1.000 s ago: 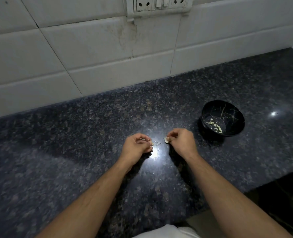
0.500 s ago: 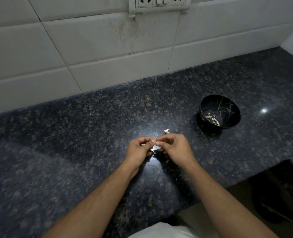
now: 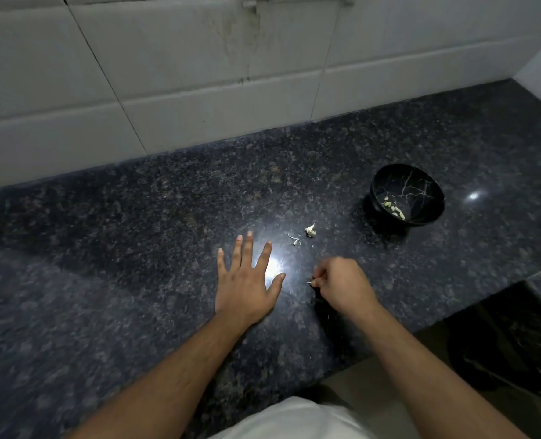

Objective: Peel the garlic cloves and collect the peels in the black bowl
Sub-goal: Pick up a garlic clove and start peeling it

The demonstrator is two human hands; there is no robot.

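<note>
Half a second earlier the two hands had met over one scrap; now the left hand [image 3: 247, 286] lay flat with its fingers spread on the counter [image 3: 136, 264], while the right hand [image 3: 342, 285] pinched a thin peel sliver [image 3: 311, 282]. One pale garlic clove [image 3: 310, 230] and one wispy peel [image 3: 294, 239] lay mid-counter. The single black bowl [image 3: 407, 194], holding a few peels, stood toward the right edge.

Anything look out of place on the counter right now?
Yes: peel scraps and a garlic piece lie loose on the counter, left of the black bowl that already holds other peels.
</note>
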